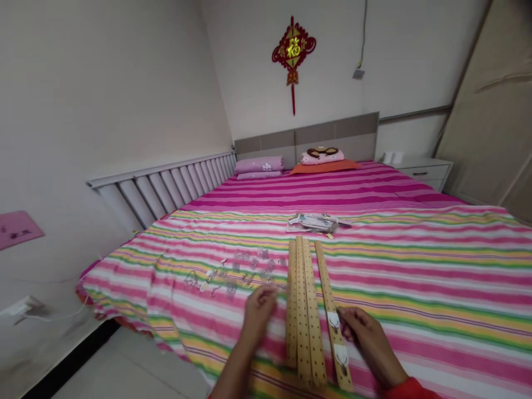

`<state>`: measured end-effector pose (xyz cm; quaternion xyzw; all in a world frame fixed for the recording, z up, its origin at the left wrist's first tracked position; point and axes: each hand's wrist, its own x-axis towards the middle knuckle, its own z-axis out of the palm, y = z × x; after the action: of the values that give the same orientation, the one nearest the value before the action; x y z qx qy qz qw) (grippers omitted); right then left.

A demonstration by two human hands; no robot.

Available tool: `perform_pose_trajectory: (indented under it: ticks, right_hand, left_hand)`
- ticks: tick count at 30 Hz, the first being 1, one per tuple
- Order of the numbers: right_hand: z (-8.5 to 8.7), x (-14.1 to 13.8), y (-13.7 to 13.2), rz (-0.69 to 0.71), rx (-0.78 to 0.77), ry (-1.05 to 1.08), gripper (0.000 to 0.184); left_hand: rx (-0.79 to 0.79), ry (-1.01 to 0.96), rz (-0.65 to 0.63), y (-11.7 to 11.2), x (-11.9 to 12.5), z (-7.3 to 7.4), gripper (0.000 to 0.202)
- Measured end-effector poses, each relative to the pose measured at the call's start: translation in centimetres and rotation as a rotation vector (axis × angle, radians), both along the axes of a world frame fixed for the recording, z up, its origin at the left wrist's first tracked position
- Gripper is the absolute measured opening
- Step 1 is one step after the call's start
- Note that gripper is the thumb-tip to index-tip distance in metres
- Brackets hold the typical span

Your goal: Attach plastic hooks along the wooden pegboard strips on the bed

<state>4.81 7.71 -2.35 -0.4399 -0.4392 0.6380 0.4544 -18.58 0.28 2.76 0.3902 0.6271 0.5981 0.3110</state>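
Observation:
Several perforated wooden strips [303,310] lie side by side on the striped bedspread [415,266], running away from me. A separate strip [331,310] on the right carries two white hook pieces [337,339]. My right hand [368,335] rests with curled fingers against that strip, next to the upper hook piece. My left hand [258,313] is curled at the left edge of the strips, fingertips pinched near small clear pieces [236,271] scattered on the bedspread. What the left fingers hold is too small to make out.
A pile of clear plastic packets [316,222] lies beyond the strips. Pillows [260,166] and a folded orange cloth [324,165] sit at the headboard. A slatted rail [166,185] lines the left wall, and a nightstand [424,169] stands at the right.

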Motion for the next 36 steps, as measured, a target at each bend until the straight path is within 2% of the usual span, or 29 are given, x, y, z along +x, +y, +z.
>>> perform_pose_trajectory:
  ticks: [3,6,8,10,17,22,29,36]
  right_hand:
    - [-0.4,0.3,0.1,0.030,0.015,-0.009,0.038]
    - [-0.4,0.3,0.1,0.035,0.022,-0.024,0.039]
    - [-0.3,0.3,0.0,0.025,0.019,-0.036,0.038]
    - [-0.1,0.2,-0.1,0.011,0.013,-0.046,0.037]
    - [0.4,0.1,-0.3,0.009,-0.001,-0.073,0.035]
    - [0.3,0.0,-0.2,0.011,0.023,-0.086,0.036]
    - [0.3,0.1,-0.1,0.019,0.023,-0.074,0.039]
    - [-0.6,0.2,0.2,0.022,0.019,-0.021,0.039]
  left_hand:
    - [0.041,0.121,0.324,-2.4,-8.1,-0.7,0.032]
    - [-0.057,0.230,0.633,-4.4,-15.2,-2.0,0.038]
    - [-0.092,0.256,0.698,-5.2,-18.1,-2.8,0.039]
    - [-0.110,0.274,0.700,-5.4,-19.7,-3.4,0.039]
    - [-0.171,0.351,0.649,-4.5,-20.9,-4.4,0.036]
    - [-0.186,0.373,0.602,-4.3,-21.5,-4.6,0.030]
    - [-0.151,0.328,0.546,-5.1,-21.0,-3.7,0.028]
    - [-0.120,0.169,0.602,-6.0,-19.7,-2.6,0.030]
